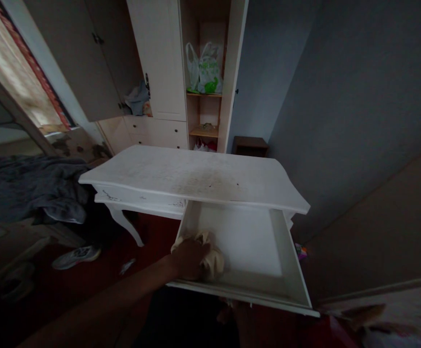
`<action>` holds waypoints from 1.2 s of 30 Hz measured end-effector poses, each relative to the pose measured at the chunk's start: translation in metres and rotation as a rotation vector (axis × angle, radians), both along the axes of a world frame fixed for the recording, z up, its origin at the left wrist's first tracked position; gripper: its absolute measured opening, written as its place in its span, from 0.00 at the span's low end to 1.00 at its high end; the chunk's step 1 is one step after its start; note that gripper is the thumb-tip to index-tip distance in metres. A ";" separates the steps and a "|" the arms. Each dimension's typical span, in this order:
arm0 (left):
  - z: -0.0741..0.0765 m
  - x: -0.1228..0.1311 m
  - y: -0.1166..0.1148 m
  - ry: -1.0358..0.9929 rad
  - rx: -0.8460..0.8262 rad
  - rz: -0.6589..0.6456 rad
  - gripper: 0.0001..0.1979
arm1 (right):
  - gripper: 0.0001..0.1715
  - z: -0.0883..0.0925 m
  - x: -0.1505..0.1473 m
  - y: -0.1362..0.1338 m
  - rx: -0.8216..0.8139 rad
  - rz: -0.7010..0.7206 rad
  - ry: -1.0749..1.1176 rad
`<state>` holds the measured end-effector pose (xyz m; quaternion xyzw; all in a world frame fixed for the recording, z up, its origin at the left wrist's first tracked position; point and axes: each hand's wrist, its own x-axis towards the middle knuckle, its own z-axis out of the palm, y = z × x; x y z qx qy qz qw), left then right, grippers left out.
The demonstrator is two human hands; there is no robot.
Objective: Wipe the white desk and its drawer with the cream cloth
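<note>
A drawer point(283, 241) is pulled out from the right side of a white desk point(148, 164). My left hand point(190, 258) reaches into its front left corner, closed over a crumpled cream cloth point(213, 261). The cloth lies against the drawer's bottom and left side. Below the drawer front, my right hand point(226, 315) shows dimly, gripping at the front's lower edge; its fingers are partly hidden. Dark smudges and two small dark spots mark the desktop.
Behind the desk stands a wardrobe point(163, 58) with open doors and a plastic bag point(210, 70) on a shelf. Dark grey clothing point(39, 188) is heaped at the left. A shoe point(76, 257) lies on the red floor. A grey wall point(358, 96) rises at the right.
</note>
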<state>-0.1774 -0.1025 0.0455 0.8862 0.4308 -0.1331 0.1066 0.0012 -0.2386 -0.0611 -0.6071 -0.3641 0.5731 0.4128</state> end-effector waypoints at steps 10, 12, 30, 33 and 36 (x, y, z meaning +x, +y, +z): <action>-0.016 0.031 0.023 0.005 0.313 0.256 0.21 | 0.16 -0.005 0.001 0.002 0.029 0.018 -0.005; -0.014 0.037 0.041 0.000 0.354 0.347 0.21 | 0.17 -0.004 0.002 0.001 0.045 0.008 -0.018; -0.022 0.081 0.096 -0.081 0.395 0.449 0.23 | 0.17 -0.007 0.002 0.000 0.057 -0.029 -0.047; -0.023 0.097 0.097 -0.125 0.385 0.389 0.21 | 0.17 -0.010 0.000 0.002 0.051 -0.028 -0.046; -0.025 0.116 0.099 -0.146 0.373 0.349 0.20 | 0.19 -0.011 0.000 0.004 0.050 -0.027 -0.044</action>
